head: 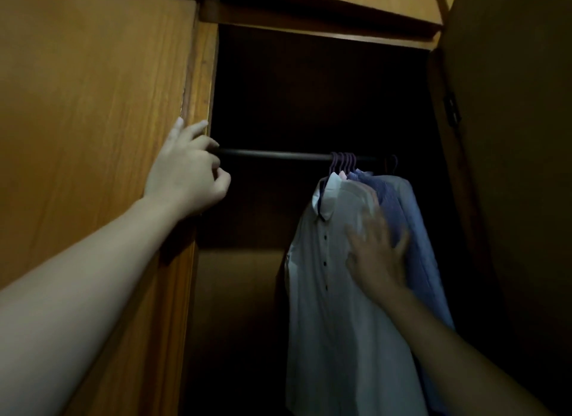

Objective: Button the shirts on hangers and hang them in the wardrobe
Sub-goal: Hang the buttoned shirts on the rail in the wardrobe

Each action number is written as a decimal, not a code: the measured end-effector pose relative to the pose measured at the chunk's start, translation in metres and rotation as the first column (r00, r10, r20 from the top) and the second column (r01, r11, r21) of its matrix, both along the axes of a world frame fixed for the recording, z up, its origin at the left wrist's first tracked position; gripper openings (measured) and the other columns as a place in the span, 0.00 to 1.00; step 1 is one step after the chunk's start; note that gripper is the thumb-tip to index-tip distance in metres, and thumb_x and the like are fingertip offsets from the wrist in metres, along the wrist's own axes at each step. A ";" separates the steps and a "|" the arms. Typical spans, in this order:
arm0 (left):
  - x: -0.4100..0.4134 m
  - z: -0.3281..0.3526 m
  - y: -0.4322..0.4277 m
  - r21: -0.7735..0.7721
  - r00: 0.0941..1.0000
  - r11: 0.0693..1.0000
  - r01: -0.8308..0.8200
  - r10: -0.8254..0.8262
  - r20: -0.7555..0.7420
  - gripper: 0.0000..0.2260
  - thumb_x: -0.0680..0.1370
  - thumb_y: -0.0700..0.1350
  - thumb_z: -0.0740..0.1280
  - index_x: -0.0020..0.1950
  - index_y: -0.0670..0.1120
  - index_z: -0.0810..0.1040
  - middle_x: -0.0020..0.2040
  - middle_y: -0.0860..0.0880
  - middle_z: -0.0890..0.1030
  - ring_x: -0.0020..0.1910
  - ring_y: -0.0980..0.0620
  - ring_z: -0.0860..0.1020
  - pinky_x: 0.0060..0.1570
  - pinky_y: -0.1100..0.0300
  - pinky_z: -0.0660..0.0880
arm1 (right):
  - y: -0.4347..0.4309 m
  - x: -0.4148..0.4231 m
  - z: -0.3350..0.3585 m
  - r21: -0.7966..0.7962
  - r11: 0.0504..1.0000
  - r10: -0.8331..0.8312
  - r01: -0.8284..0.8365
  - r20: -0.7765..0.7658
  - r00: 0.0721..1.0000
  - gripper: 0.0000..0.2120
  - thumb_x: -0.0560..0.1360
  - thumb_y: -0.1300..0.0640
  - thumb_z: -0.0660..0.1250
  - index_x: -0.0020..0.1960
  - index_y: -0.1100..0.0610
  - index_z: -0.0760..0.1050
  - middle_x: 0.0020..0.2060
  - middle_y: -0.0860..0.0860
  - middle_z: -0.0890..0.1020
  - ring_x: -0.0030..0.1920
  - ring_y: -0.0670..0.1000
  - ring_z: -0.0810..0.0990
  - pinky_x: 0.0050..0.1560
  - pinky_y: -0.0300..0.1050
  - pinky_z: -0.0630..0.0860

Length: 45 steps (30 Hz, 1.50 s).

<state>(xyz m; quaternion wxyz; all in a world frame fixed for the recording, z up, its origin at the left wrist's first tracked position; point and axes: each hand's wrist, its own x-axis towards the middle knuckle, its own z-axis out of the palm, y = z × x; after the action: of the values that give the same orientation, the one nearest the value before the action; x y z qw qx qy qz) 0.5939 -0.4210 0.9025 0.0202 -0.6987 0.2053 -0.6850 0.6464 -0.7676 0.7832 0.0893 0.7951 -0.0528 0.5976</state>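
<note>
From the head view, an open wardrobe [198, 75] of orange-brown wood fills the frame, and its inside is very dark. A dark rail [272, 155] runs across the opening.

Toward the right end of the rail, a close bunch of purple hangers [343, 161] hooks over it. One more hook [393, 163] hangs a little further right.

The shirts hang from the bunched hangers, packed together inside the wardrobe:
- The white shirt [325, 276] is at the front. Its collar is closed and a row of small dark buttons [325, 264] runs down its fastened front.
- Just behind its collar a bit of a pink shirt [342, 175] shows.
- Behind that hangs a blue shirt [411, 230], which reaches down along the right side of the white one.

The right hand [376, 254] comes up from the lower right. It lies flat on the white shirt at chest height with its fingers spread and straight, pressing on the cloth where it meets the blue shirt. This hand is blurred, and it grips nothing.

The left hand [185, 168] reaches up from the lower left to the edge of the left door [93, 106], in front of the left end of the rail. Its fingers are loosely bent, the thumb is tucked under, and nothing is held in it. The fingertips lie at the wooden edge, but whether they touch it cannot be told.

On the right, the other door [510, 168] stands open in shadow, with a small dark metal fitting [452, 109] on its edge. Above the opening is the wooden front of an upper cupboard [309, 0].
</note>
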 end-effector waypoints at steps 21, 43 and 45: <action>-0.123 -0.145 0.039 0.199 0.751 0.957 0.210 -0.027 -0.659 0.09 0.80 0.55 0.65 0.57 0.56 0.82 0.78 0.52 0.65 0.81 0.54 0.52 0.79 0.49 0.50 | 0.063 -0.102 -0.160 0.521 0.831 0.330 -0.194 -0.182 0.926 0.13 0.73 0.73 0.56 0.47 0.64 0.76 0.44 0.54 0.73 0.46 0.55 0.77 0.44 0.42 0.70; -0.296 -0.330 0.007 -0.349 0.451 0.790 0.504 -0.585 -0.674 0.14 0.80 0.46 0.65 0.66 0.53 0.75 0.47 0.57 0.81 0.49 0.57 0.79 0.55 0.57 0.76 | 0.169 -0.444 -0.147 0.105 0.907 0.351 -0.407 0.345 0.871 0.12 0.82 0.54 0.61 0.43 0.56 0.76 0.35 0.48 0.77 0.37 0.48 0.75 0.50 0.49 0.68; -0.308 -0.346 -0.013 -0.495 0.378 0.707 0.504 -0.697 -0.610 0.08 0.79 0.44 0.64 0.53 0.54 0.81 0.38 0.55 0.82 0.39 0.56 0.81 0.43 0.56 0.79 | 0.173 -0.467 -0.141 0.042 0.951 0.272 -0.308 0.364 0.891 0.16 0.83 0.52 0.58 0.39 0.55 0.76 0.34 0.48 0.77 0.40 0.49 0.75 0.53 0.51 0.63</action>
<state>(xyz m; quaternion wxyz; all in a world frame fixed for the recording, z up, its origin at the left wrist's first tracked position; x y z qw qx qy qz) 0.2858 -0.4338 0.5567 -0.3998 -0.7905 0.3544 -0.2993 0.1794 -0.5950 0.6424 -0.0512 0.6770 0.0219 0.7339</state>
